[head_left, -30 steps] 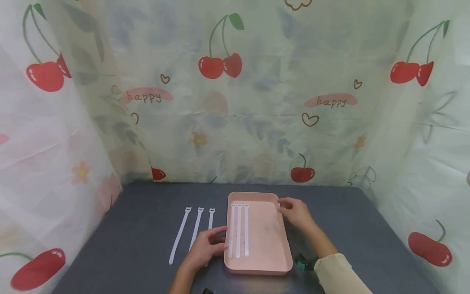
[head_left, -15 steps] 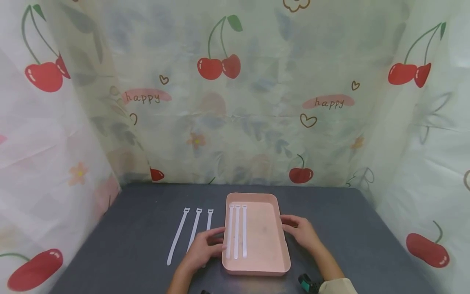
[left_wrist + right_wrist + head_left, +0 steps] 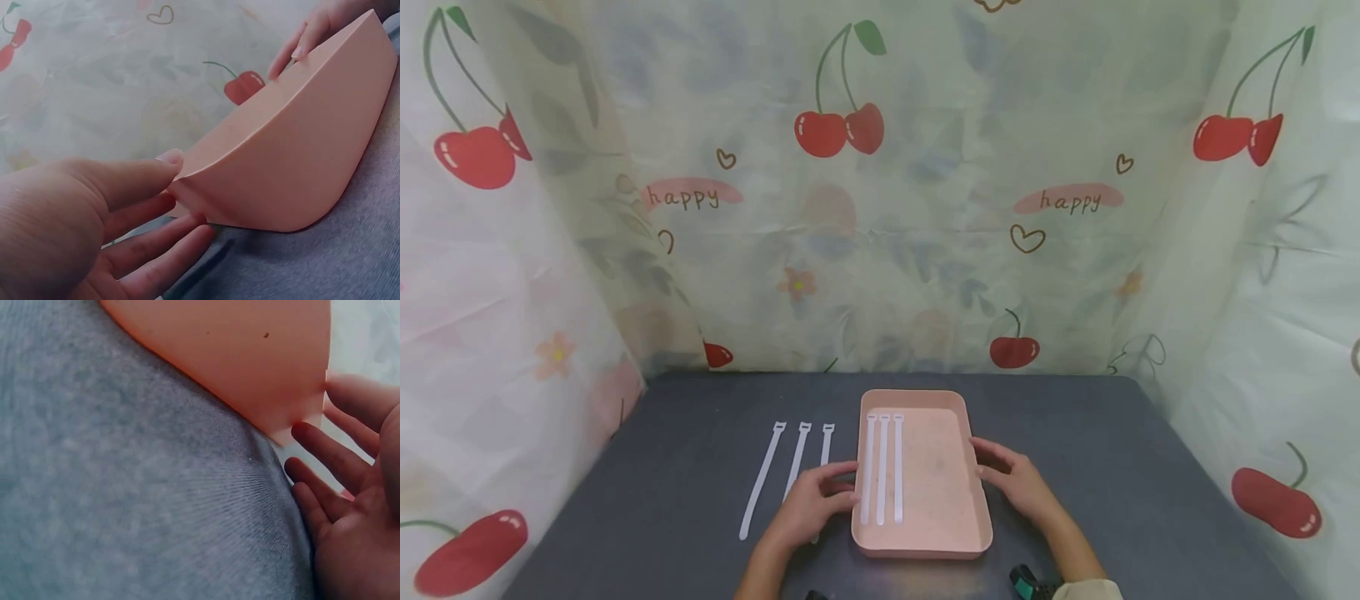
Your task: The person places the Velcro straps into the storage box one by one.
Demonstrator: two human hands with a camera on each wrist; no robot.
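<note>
A pink rectangular tray point(image 3: 940, 492) lies on the dark table. Along its left side, 3 white straps point(image 3: 882, 475) with slotted heads lie inside in parallel. My left hand point(image 3: 808, 504) is at the tray's left wall; in the left wrist view the thumb is at the rim and the fingertips point(image 3: 197, 219) meet the outer wall. On the opposite side is my right hand point(image 3: 1017, 483), fingers loosely extended. Its fingertips point(image 3: 300, 431) are at the outer wall in the right wrist view. Neither hand is wrapped round the tray.
Left of the tray lie 3 more white straps point(image 3: 763, 479), slightly fanned, the nearest partly hidden by my left hand. A black device with a green patch point(image 3: 1024, 583) shows by the right wrist. Cherry-printed curtains point(image 3: 880, 250) enclose the table's back and sides.
My right hand has slid toward me along the tray's right side, from near its far corner to about the middle. The left hand and the straps keep their places.
</note>
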